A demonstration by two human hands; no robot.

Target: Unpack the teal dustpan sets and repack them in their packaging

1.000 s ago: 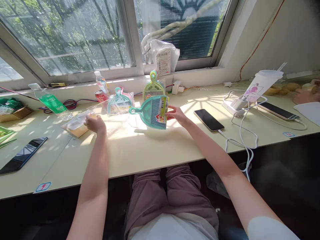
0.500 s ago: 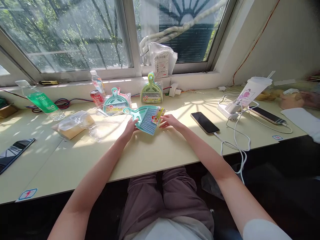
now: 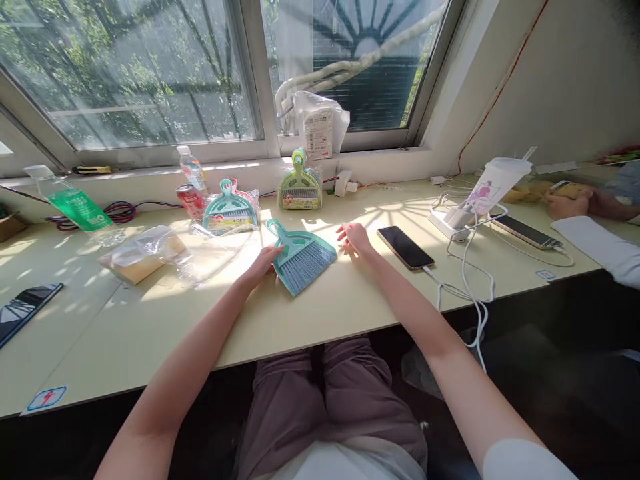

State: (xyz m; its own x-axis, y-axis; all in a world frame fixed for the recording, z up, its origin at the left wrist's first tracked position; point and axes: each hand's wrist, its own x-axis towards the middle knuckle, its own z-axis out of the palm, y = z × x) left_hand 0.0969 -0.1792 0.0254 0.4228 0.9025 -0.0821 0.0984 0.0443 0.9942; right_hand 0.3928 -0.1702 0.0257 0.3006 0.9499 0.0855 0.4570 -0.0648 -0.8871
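A teal mini dustpan with a grey-blue brush (image 3: 303, 256) lies flat on the cream desk (image 3: 320, 313), handle pointing away, bristles toward me. My left hand (image 3: 265, 261) grips its left edge, thumb on top. My right hand (image 3: 353, 237) rests on the desk just right of it, fingers spread, holding nothing. Two more sets in clear wrappers stand behind: a teal and pink one (image 3: 231, 208) and a green one (image 3: 299, 184).
A black phone (image 3: 405, 247) on a white cable lies right of my right hand. A plastic bag over a box (image 3: 143, 251), a red can (image 3: 186, 196) and bottles sit at left. A lidded cup (image 3: 493, 184), a power strip and another person's hand (image 3: 565, 201) are far right.
My left hand came from the bagged box over to the teal set. The set went from upright in my right hand to flat on the desk; its label no longer shows. My right hand let go.
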